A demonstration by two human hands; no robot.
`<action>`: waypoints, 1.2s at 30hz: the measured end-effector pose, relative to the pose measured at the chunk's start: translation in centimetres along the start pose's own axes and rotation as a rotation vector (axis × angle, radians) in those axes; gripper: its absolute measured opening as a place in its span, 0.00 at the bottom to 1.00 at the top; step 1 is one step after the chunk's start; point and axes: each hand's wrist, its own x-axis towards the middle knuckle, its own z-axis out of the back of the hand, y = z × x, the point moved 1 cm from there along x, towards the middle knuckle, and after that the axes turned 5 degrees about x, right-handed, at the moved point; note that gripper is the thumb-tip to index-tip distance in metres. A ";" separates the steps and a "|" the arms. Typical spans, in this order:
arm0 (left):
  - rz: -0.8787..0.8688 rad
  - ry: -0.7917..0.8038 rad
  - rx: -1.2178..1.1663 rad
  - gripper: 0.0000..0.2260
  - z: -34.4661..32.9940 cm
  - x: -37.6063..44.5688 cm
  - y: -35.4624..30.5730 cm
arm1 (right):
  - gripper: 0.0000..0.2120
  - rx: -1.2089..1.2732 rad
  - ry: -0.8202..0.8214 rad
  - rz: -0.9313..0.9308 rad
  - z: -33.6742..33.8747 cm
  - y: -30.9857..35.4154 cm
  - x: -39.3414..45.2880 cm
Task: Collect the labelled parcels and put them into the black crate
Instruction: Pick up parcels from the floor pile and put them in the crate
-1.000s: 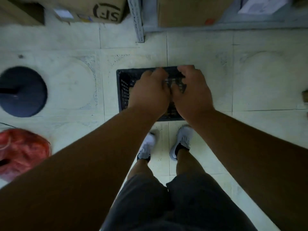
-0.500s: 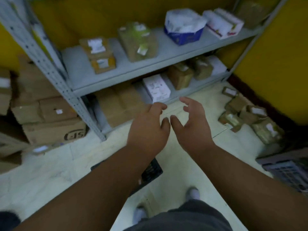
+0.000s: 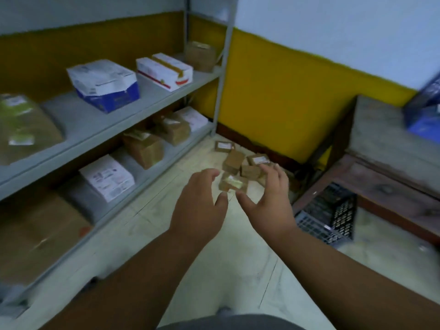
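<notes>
Both hands are out in front, empty, fingers spread and relaxed: the left hand [image 3: 198,206], the right hand [image 3: 269,201]. The parcels [image 3: 240,166] lie in a loose heap on the floor in the corner, beyond the fingertips. A grab with 2 hands could scatter the heap or drop some on the way. A crate [image 3: 328,217] sits tipped under the bench [image 3: 385,177] at the right; it may not be the black crate meant, which is not clearly in sight.
</notes>
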 end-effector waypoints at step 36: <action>0.017 0.659 -0.052 0.19 -32.9 53.2 -0.4 | 0.26 0.200 -0.173 -0.586 -0.9 -24.0 47.2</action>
